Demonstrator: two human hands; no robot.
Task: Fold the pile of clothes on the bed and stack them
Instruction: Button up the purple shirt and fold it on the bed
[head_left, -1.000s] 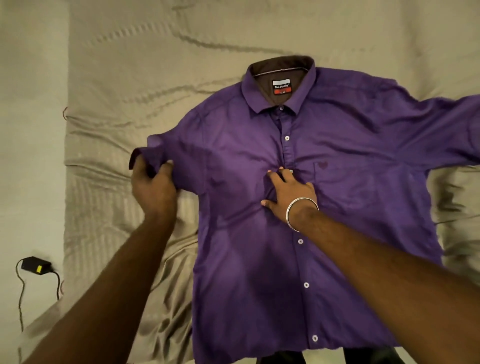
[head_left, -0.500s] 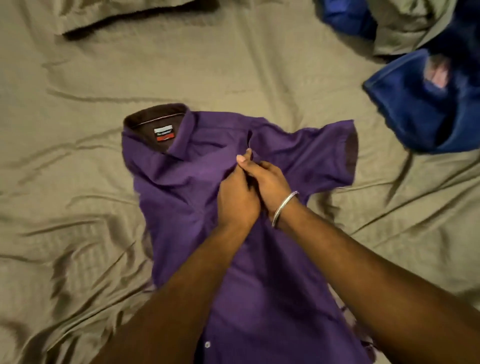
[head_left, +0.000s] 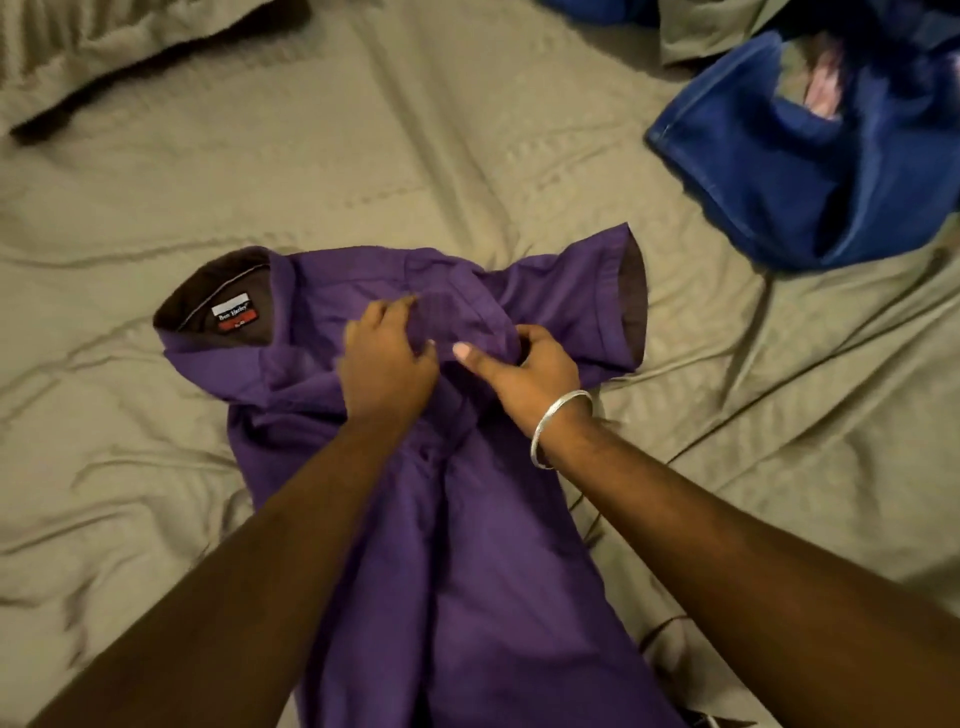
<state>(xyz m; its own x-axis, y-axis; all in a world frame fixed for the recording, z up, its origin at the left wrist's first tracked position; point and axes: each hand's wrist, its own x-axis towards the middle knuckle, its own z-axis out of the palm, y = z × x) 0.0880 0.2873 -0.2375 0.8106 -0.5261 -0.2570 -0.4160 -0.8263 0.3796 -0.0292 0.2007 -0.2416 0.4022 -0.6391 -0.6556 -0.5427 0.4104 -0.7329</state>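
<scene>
A purple short-sleeved shirt (head_left: 467, 561) lies on the bed with its left side folded over the middle and its brown-lined collar at the upper left. One sleeve sticks out to the right, its dark cuff showing. My left hand (head_left: 387, 364) rests on the folded cloth below the collar, fingers bent against it. My right hand (head_left: 524, 371), with a silver bangle on the wrist, pinches a fold of the shirt near the sleeve's base.
The olive-grey bedsheet (head_left: 363, 156) is wrinkled all around. A heap of blue clothes (head_left: 810, 171) lies at the upper right with an olive garment (head_left: 717, 26) behind it. A pillow edge (head_left: 78, 57) shows at the upper left.
The shirt's left side and sleeve were folded in over the middle. My view swung right, bringing the blue heap in. Both hands met on the chest, and now have drawn slightly apart.
</scene>
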